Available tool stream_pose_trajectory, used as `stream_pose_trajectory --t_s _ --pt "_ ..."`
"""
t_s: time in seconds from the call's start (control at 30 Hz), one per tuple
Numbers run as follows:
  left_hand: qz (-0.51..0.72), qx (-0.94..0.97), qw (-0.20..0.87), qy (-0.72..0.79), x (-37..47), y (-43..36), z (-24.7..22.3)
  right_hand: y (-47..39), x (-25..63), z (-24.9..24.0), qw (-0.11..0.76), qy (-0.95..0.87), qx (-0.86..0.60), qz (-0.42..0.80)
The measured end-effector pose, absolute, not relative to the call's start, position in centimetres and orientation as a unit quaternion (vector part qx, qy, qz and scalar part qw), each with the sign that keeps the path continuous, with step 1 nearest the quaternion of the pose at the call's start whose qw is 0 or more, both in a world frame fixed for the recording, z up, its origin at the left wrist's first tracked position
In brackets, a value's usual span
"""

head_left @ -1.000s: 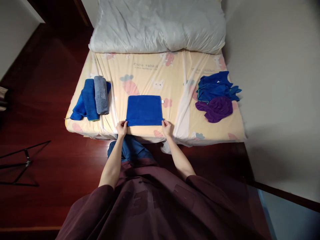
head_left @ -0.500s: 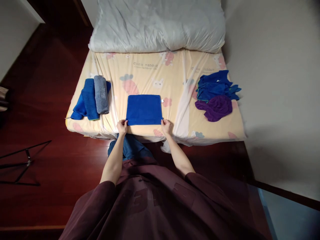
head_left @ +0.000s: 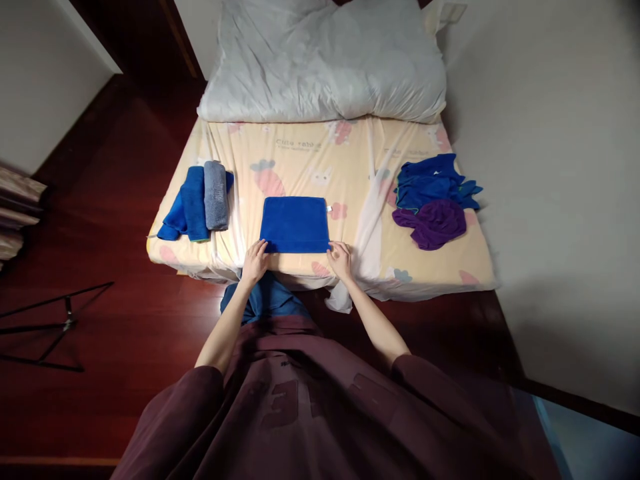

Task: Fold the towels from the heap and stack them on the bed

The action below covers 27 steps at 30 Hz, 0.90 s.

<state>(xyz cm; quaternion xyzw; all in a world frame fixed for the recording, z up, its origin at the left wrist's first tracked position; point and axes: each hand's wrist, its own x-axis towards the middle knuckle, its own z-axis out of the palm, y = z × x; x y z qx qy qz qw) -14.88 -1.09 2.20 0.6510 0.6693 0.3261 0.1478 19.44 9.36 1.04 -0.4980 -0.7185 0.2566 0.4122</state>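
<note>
A blue towel (head_left: 295, 223) lies flat on the bed in front of me, with a narrow strip folded up along its near edge and a small white tag on its right side. At the near left corner, my left hand (head_left: 255, 261) has its fingers closed on the fold. My right hand (head_left: 341, 261) pinches the near right corner in the same way. Off to the left, a rolled grey towel (head_left: 216, 197) rests against folded blue towels (head_left: 192, 203). On the right are crumpled blue cloths (head_left: 429, 181) and a bunched purple cloth (head_left: 437, 225).
The bed (head_left: 300, 160) has a yellow rabbit-and-carrot sheet under a thin, see-through cover. A thick pale quilt (head_left: 325, 67) is piled at its far end. A wall (head_left: 555, 180) stands to the right, and black stand legs (head_left: 67, 325) are on the floor at left.
My view has shifted slightly, so everything sits a little lower and mostly further right. The fingers of both hands have loosened somewhat at the towel's near corners; the towel keeps its shape.
</note>
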Motion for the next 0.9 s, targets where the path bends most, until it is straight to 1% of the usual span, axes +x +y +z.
stream_pose_trajectory --t_s 0.1,0.23,0.43,0.63,0.73,0.9 --pt "0.3 0.68 0.169 0.647 -14.5 -0.1 1.6 8.4 18.4 1.3 0.339 -0.788 -0.442 0.261" --pt "0.26 0.676 0.175 0.666 -14.1 1.3 0.9 8.4 16.7 0.6 0.251 -0.827 -0.429 0.261" --pt "0.207 0.668 0.167 0.695 -14.1 2.3 1.0 9.7 15.8 -0.4 0.203 -0.833 -0.463 0.225" --pt "0.08 0.709 0.105 0.692 -14.6 3.0 2.2 10.9 15.5 0.2 0.121 -0.853 -0.483 0.156" --pt "0.071 0.718 0.099 0.686 -15.0 3.2 2.5 11.5 15.3 0.4 0.113 -0.851 -0.492 0.143" --pt "0.111 0.733 0.108 0.663 -15.7 1.8 2.0 10.9 16.1 0.2 0.14 -0.841 -0.501 0.151"
